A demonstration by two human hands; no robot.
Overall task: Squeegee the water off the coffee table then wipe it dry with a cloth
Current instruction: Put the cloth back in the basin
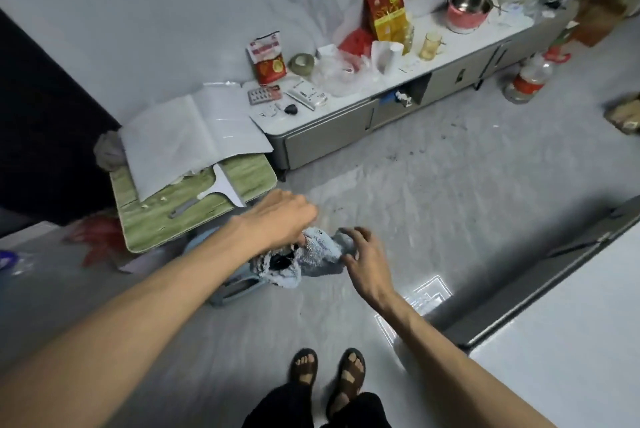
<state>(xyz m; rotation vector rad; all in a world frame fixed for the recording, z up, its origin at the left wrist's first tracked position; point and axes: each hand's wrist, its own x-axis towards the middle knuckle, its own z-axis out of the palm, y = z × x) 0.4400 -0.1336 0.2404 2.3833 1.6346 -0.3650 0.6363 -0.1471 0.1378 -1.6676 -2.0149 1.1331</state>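
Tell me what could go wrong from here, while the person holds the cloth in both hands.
1. The cloth hangs loose between the left hand and the right hand above the floor; a drooping end might touch it and pick up dirt.
2. The squeegee lies near the edge of the green table, its blade reaching the paper sheets; pulling it out carelessly might drag the sheets off.

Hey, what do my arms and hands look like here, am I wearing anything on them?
The left arm and right arm are bare as far up as the frame shows, with no sleeves. The left hand and right hand have no gloves, and no watch, bracelet or ring shows. Below are dark trousers and dark strappy sandals.
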